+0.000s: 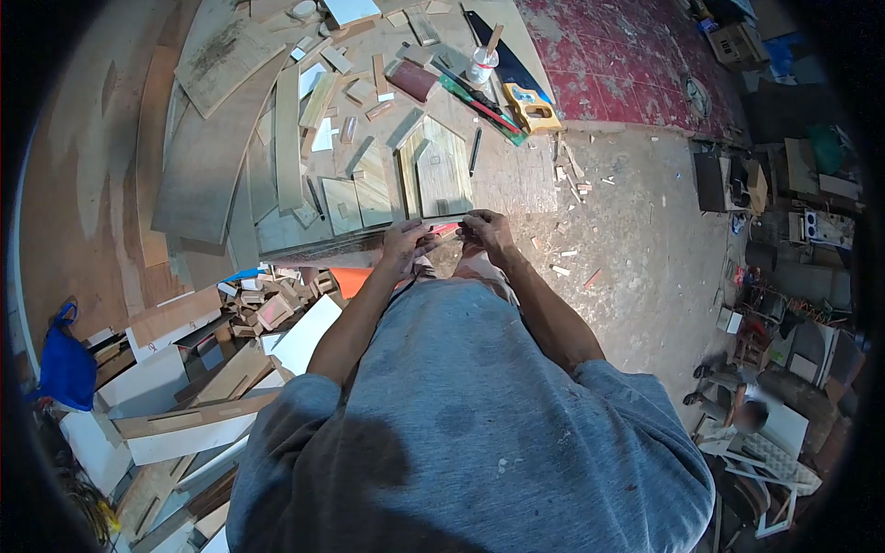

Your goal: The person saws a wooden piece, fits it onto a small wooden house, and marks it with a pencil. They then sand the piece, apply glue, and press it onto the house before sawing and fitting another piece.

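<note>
My left hand and my right hand are at the near edge of the worktable, fingers bent and closed. A thin pale strip spans the gap between their fingertips, and both seem to pinch its ends. Its material is too small to tell. Just beyond the fingers lies a house-shaped wooden piece with a pointed top and a raised rim along its left side. Smaller pointed wooden pieces lie left of it. A dark pencil or pen rests to its right.
A handsaw with a yellow handle, a white glue pot and a brown sanding block lie farther back. Boards cover the table's left. Offcuts are heaped below left. Another person is at far right.
</note>
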Demonstrator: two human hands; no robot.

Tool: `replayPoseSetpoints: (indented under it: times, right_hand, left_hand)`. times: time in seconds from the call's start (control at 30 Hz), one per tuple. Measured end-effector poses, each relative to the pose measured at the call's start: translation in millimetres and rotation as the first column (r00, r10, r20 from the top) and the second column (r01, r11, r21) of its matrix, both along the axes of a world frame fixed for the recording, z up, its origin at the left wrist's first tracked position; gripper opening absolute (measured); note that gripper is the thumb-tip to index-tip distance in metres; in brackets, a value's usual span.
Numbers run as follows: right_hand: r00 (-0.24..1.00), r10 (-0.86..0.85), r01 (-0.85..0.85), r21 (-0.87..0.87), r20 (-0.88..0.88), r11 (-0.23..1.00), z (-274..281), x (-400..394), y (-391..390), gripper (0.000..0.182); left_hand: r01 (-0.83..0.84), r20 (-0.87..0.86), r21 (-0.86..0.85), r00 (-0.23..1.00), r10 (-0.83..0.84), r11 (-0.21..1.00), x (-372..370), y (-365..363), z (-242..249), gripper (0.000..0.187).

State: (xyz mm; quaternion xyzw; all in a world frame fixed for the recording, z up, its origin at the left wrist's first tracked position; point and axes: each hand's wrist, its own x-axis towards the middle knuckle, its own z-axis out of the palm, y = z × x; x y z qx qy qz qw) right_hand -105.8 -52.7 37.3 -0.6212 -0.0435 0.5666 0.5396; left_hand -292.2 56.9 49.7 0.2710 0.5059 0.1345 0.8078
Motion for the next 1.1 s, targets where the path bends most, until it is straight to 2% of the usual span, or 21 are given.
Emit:
replayPoseSetpoints:
  times: [0.03, 0.07, 0.1, 0.13, 0.17, 0.2, 0.23, 0.27, 0.3, 0.33, 0.37, 0.47, 0.63, 0.73, 0.77, 0.8, 0.83, 0.9, 0.93, 1.03, 1.1]
  right_hand:
    - [1.000, 0.000, 0.000, -0.003, -0.001, 1.000, 1, 0, -2, 0.037]
    - [1.000, 0.024, -0.024, -0.027, 0.014, 0.999, 2, 1, -5, 0.037]
    - [0.998, 0.049, -0.048, -0.050, 0.028, 0.998, -2, 3, -9, 0.037]
    - [0.998, 0.051, -0.049, -0.050, 0.027, 0.998, -5, 7, -12, 0.037]
    - [0.997, 0.050, -0.046, -0.071, 0.062, 0.996, -8, 10, -17, 0.037]
    - [0.994, 0.049, -0.040, -0.091, 0.097, 0.995, -14, 15, -23, 0.036]
    - [0.994, 0.047, -0.038, -0.095, 0.096, 0.995, -17, 19, -30, 0.036]
    - [0.987, 0.068, -0.053, -0.108, 0.146, 0.993, -20, 23, -38, 0.033]
    - [0.976, 0.090, -0.067, -0.119, 0.198, 0.991, -14, 25, -38, 0.031]
    - [0.988, 0.053, -0.034, -0.127, 0.147, 0.991, -4, 25, -41, 0.033]
    - [0.987, 0.051, -0.031, -0.127, 0.151, 0.991, 0, 26, -42, 0.033]
    - [0.977, 0.041, -0.006, -0.164, 0.210, 0.986, 7, 31, -47, 0.031]
    - [0.982, 0.042, -0.018, -0.132, 0.186, 0.991, 5, 34, -55, 0.036]
    - [0.987, 0.034, -0.022, -0.079, 0.157, 0.997, 4, 29, -46, 0.037]
    - [0.987, 0.042, -0.037, -0.039, 0.153, 0.999, 2, 28, -39, 0.037]
    - [0.984, 0.048, -0.031, -0.095, 0.173, 0.995, 7, 23, -27, 0.034]
    - [0.984, 0.047, -0.031, -0.093, 0.170, 0.995, 12, 20, -15, 0.034]
    - [0.994, 0.068, -0.056, -0.138, 0.087, 0.989, 16, 15, 3, 0.029]
    - [1.000, 0.002, 0.000, -0.097, 0.026, 0.995, 11, 11, 9, 0.024]
    - [0.998, -0.062, 0.057, -0.169, -0.030, 0.984, 7, 8, 25, 0.020]
    - [0.996, -0.079, 0.073, -0.171, -0.030, 0.983, 6, 6, 27, 0.020]
  left_hand:
    - [0.072, -0.021, 0.018, 0.997, -0.072, 0.997, -3, 0, -1, 0.035]
    - [0.072, -0.021, 0.016, 0.997, -0.071, 0.997, -5, 0, -2, 0.035]
    - [0.307, -0.267, 0.346, 0.938, -0.221, 0.887, -6, 0, -1, 0.035]
    - [0.555, -0.530, 0.556, 0.810, -0.250, 0.619, -8, 1, 0, 0.036]
    - [0.555, -0.531, 0.554, 0.810, -0.250, 0.621, -8, 2, 1, 0.036]
    - [0.597, -0.588, 0.718, 0.795, -0.148, 0.357, -6, 4, 5, 0.036]
    - [0.610, -0.609, 0.791, 0.792, -0.035, 0.053, -3, 5, 9, 0.036]
    - [0.609, -0.608, 0.791, 0.793, -0.038, 0.055, 3, 7, 13, 0.036]
    - [0.536, -0.537, 0.843, 0.839, -0.089, -0.039, 12, 11, 13, 0.032]
    - [0.449, -0.465, 0.884, 0.873, -0.147, -0.128, 20, 16, 13, 0.028]
    - [0.445, -0.461, 0.886, 0.875, -0.149, -0.129, 26, 19, 12, 0.028]
    - [0.487, -0.544, 0.829, 0.817, -0.193, -0.276, 39, 25, 0, 0.023]
    - [0.521, -0.588, 0.799, 0.783, -0.204, -0.300, 43, 28, 3, 0.019]
    - [0.543, -0.601, 0.796, 0.758, -0.252, -0.267, 35, 29, 13, 0.021]
    - [0.477, -0.519, 0.854, 0.809, -0.274, -0.208, 30, 31, 16, 0.029]
    - [0.408, -0.434, 0.901, 0.853, -0.290, -0.148, 26, 31, 18, 0.038]
    - [0.411, -0.437, 0.899, 0.851, -0.290, -0.149, 21, 29, 21, 0.038]
    - [0.566, -0.599, 0.800, 0.767, -0.229, -0.197, 10, 24, 26, 0.059]
    - [0.612, -0.650, 0.760, 0.720, -0.245, -0.218, 7, 24, 17, 0.074]
    - [0.598, -0.661, 0.747, 0.717, -0.223, -0.291, 8, 26, 11, 0.073]
    - [0.632, -0.702, 0.704, 0.687, -0.187, -0.324, 10, 25, 7, 0.066]
